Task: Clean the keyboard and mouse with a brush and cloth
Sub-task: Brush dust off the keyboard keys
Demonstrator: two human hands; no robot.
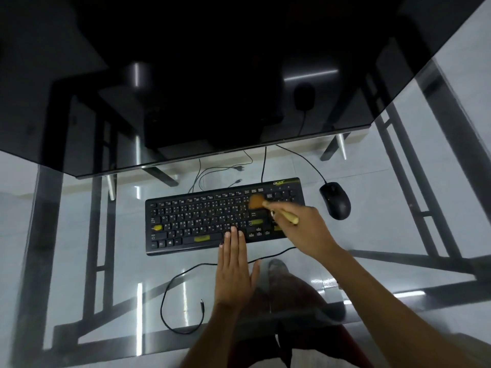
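A black keyboard [191, 219] with yellow-green marks lies on a glass desk [79, 261]. My right hand [305, 229] grips a small wooden-handled brush [265, 205]; its blurred brown bristles rest on the keys at the keyboard's upper right. My left hand [233, 266] lies flat, fingers together, its fingertips on the keyboard's lower edge near the middle. A black mouse [335, 200] sits to the right of the keyboard, apart from both hands. No cloth is in view.
A dark raised glass shelf [186, 75] overhangs the desk's far side. A loose black cable [170, 288] loops on the glass in front of the keyboard. More cables [212, 171] trail behind it. The desk's metal frame and my legs show through the glass.
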